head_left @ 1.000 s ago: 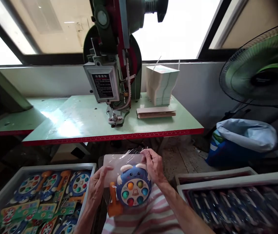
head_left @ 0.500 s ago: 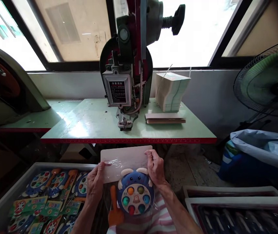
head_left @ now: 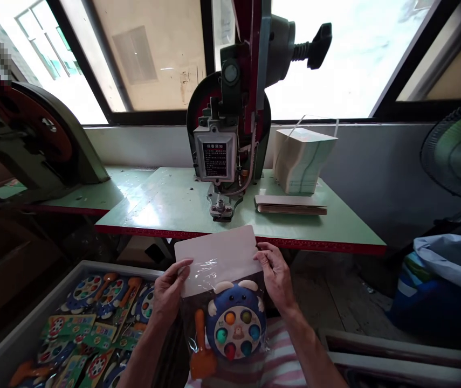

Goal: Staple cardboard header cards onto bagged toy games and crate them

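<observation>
You hold the bagged toy (head_left: 230, 318) between both hands, in front of your body and just short of the near edge of the bench (head_left: 295, 229), not resting on it. Your left hand (head_left: 169, 293) is closed on the left edge of the pale header card (head_left: 218, 258), thumb on the front face near the card's lower left corner; your right hand (head_left: 276, 275) is closed on the right edge, fingers pinching card and film together near the upper right. The pack's long axis runs away from you, card end toward the bench and toy end toward your striped shirt (head_left: 254, 366), tilted slightly so the card's right corner sits higher. The card end points at the foot of the green press machine (head_left: 230, 156), which stands on the bench directly beyond the pack; both hands sit about equally near it, the right a touch farther forward. The toy is a round blue animal-faced game with white ears, coloured buttons on a pale dial and an orange mallet lying at its left, all sealed in clear glossy film that wrinkles under the card. To your left a tray (head_left: 32, 328) holds more such toys; on the bench, right of the machine, lie a flat pile of cards (head_left: 290, 203) and a taller stack (head_left: 301, 159).
</observation>
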Tool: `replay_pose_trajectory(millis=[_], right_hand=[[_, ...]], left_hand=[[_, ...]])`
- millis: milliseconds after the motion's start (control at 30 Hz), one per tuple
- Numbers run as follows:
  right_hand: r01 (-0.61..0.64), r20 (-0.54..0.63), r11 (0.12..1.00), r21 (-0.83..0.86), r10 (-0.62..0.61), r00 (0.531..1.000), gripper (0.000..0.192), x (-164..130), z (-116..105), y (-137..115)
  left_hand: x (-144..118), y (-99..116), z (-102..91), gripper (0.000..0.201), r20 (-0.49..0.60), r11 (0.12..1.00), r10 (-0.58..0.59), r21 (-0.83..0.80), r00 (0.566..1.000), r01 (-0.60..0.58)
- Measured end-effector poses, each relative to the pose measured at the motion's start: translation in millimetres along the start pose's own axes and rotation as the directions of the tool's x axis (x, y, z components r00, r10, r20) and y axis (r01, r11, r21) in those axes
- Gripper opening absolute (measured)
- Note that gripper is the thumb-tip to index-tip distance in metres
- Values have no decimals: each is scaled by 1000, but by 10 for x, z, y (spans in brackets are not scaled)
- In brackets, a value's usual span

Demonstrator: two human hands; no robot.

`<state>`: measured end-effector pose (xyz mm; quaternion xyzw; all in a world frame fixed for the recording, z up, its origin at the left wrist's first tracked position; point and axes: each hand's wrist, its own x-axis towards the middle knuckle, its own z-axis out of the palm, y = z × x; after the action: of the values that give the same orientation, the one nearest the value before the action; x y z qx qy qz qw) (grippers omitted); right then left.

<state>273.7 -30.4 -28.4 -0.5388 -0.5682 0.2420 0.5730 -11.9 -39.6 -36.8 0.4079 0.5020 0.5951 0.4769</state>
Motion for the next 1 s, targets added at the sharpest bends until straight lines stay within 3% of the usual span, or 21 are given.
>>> replay_pose_trajectory(millis=[100, 200, 300, 433, 500, 733, 1000], right_hand=[[-95, 62, 993, 68, 91, 994, 37, 33, -17, 41], [-171, 75, 985, 33, 168, 983, 42, 26, -23, 50], [-193, 34, 981, 17, 192, 981, 46, 0, -15, 29], [-205, 3, 978, 47, 205, 979, 48, -18, 4, 11], [-210, 5, 976, 54, 210, 978, 47, -15, 5, 11], [-218, 6, 974, 61, 218, 976, 45, 0, -9, 37], [-159, -50, 986, -46, 157, 986, 41, -2, -19, 101]], left_hand=[[25, 99, 14, 45, 53, 999, -3, -40, 999, 6], [23, 169, 56, 70, 93, 994, -17, -107, 996, 27], [12, 134, 90, 91, 31, 978, -60, -199, 998, 65], [0, 8, 86, 51, -18, 961, -202, -197, 979, 195], [0, -1, 78, 43, 3, 962, -198, -190, 980, 195], [10, 135, 117, 45, -13, 964, -169, -208, 985, 163], [53, 182, 99, 49, -16, 966, -180, -191, 984, 174]])
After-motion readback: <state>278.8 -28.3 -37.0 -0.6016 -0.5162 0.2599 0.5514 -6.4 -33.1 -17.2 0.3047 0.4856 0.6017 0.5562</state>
